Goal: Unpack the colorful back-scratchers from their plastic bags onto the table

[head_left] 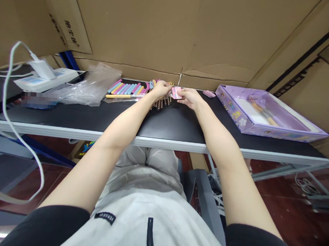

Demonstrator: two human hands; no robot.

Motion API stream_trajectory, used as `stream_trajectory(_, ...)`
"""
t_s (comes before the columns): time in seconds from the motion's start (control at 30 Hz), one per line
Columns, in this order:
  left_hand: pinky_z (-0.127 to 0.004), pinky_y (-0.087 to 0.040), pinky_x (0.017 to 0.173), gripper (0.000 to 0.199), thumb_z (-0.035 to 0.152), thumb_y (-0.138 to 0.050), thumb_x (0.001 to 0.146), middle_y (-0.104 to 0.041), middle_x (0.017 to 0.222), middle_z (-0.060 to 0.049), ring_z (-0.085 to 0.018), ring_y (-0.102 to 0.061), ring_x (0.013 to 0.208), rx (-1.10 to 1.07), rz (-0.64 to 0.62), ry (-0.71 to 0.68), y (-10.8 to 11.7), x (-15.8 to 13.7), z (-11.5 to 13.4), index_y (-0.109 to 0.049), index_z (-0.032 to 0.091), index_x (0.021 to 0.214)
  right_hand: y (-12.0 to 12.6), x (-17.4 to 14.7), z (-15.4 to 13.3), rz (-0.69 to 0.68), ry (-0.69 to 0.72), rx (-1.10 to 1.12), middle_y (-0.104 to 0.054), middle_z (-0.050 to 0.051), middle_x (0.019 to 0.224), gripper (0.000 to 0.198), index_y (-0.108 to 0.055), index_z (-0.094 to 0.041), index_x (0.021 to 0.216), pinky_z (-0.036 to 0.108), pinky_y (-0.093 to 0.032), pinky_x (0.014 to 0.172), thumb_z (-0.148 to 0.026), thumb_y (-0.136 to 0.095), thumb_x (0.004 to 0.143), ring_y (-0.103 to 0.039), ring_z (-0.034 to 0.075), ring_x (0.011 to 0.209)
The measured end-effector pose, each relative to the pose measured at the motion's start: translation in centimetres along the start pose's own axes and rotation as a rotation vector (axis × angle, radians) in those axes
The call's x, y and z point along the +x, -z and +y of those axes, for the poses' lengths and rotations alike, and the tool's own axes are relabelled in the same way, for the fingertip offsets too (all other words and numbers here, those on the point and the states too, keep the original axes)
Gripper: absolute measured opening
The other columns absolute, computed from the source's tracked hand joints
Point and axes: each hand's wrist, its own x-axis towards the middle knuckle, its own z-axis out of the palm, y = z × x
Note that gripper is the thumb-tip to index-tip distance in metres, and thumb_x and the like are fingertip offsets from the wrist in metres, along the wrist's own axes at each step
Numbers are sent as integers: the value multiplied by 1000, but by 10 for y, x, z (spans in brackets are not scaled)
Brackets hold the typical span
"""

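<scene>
My right hand pinches a small pink printed card between thumb and fingers, just above the black tabletop. Close beside it, my left hand has its fingers pressed together near the card's left edge; what they hold is hidden. Beneath and around the left hand lies a bunch of thin pieces with coloured, fork-like ends and dark metallic stems. A row of pink, blue and yellow sticks lies to its left. In front of that row is a yellow-handled piece in a clear wrapper.
Clear plastic bags lie left, near a white power strip with a plugged-in charger and looping cable. A purple open box stands right. Pink cards lie at the back, against a cardboard wall.
</scene>
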Motion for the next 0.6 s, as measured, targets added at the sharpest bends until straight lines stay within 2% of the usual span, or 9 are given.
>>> stream_trajectory(0.13, -26, -33, 65, 53, 8, -62, 101, -41, 55, 4, -11, -36, 61, -3, -7, -16, -1, 5, -5, -46, 18, 52, -2, -1, -1, 6, -6, -15, -65, 3, 66, 29, -61, -12, 74, 20, -48, 64, 5, -60, 98, -59, 8, 61)
stream_trajectory(0.33, -28, -37, 71, 48, 5, -62, 96, -40, 56, 3, -14, -37, 62, -51, -9, -45, -3, 11, -11, -48, 19, 52, -8, -5, -2, 48, -5, 28, -68, 5, 70, 25, -64, -10, 80, 26, -59, 72, 5, -55, 98, -62, 10, 62)
stream_trajectory(0.47, -27, -36, 72, 46, 2, -60, 95, -40, 56, 4, -13, -37, 63, -46, -7, -31, -2, 9, -8, -49, 18, 53, -9, -6, -2, 46, -5, -23, -67, 5, 69, 28, -64, -11, 81, 24, -58, 70, 0, -51, 103, -63, 10, 61)
stream_trajectory(0.6, -27, -35, 68, 46, 0, -60, 93, -41, 55, 3, -13, -37, 62, -57, -17, -25, -2, 6, -5, -49, 18, 52, -10, -4, 0, 67, 21, -26, -65, 3, 69, 29, -61, -13, 78, 24, -56, 69, 0, -53, 103, -59, 9, 59)
